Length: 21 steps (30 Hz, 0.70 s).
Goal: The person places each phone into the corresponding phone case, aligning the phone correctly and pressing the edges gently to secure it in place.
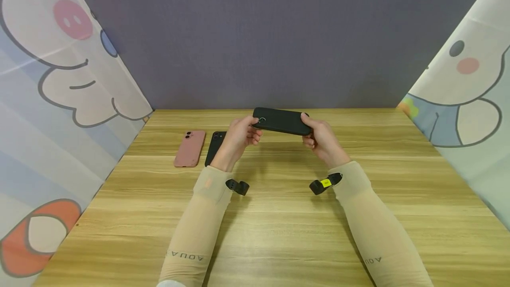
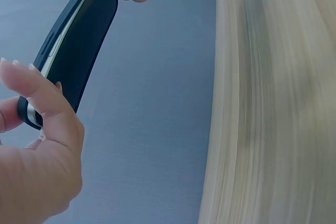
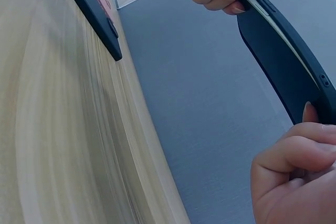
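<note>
Slim black rubbery phone case (image 1: 282, 121) held above the wooden table (image 1: 279, 216), one end pinched by the left hand (image 1: 238, 137), the other gripped by the right hand (image 1: 322, 138) (fingers curled), pink phone (image 1: 189, 149) lying nearby.

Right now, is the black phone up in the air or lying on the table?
Up in the air: the black rectangular phone is held at its ends by the left hand and right hand, above the wooden table.

A: Item held above the counter (image 1: 279, 216)?
B: One cased phone (image 1: 282, 121), lengthwise between left hand (image 1: 239, 136) and right hand (image 1: 321, 138).
A: Items on the counter?
B: Two phones (image 1: 190, 148) (image 1: 214, 146), side by side, left of the hands; the nearer one's lower end is seemingly hidden behind the left wrist.
</note>
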### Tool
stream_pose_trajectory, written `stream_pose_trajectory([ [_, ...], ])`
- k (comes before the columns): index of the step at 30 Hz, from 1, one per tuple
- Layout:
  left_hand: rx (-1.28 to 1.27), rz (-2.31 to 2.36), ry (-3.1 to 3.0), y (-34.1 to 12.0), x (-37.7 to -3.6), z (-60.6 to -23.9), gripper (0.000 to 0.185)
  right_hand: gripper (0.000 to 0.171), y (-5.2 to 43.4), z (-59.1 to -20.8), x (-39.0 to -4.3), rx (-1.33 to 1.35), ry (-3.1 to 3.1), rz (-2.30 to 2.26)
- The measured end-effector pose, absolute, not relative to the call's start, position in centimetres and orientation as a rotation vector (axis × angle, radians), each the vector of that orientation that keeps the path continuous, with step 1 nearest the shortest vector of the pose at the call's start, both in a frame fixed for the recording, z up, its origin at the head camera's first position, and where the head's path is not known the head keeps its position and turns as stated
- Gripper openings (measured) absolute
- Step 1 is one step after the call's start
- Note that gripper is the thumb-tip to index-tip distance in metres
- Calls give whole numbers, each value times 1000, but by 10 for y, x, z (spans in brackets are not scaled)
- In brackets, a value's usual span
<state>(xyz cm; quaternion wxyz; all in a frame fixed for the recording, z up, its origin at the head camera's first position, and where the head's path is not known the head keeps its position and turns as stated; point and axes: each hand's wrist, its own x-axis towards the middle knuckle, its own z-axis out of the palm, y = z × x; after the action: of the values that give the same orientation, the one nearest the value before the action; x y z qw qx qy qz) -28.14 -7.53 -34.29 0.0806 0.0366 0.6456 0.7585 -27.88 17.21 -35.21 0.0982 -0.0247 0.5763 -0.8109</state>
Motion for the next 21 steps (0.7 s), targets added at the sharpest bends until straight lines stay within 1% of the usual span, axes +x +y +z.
stream_pose_trajectory([
  [6,147,2307,1902,-73,-282,-343,22,35,172,-353,-280,-61,1699,-2404],
  [15,194,2331,1816,-75,-283,-342,19,32,173,-354,-282,-55,1643,-2427],
  [21,265,2357,1726,-78,-282,-342,20,27,172,-354,-283,-40,1546,-2458],
])
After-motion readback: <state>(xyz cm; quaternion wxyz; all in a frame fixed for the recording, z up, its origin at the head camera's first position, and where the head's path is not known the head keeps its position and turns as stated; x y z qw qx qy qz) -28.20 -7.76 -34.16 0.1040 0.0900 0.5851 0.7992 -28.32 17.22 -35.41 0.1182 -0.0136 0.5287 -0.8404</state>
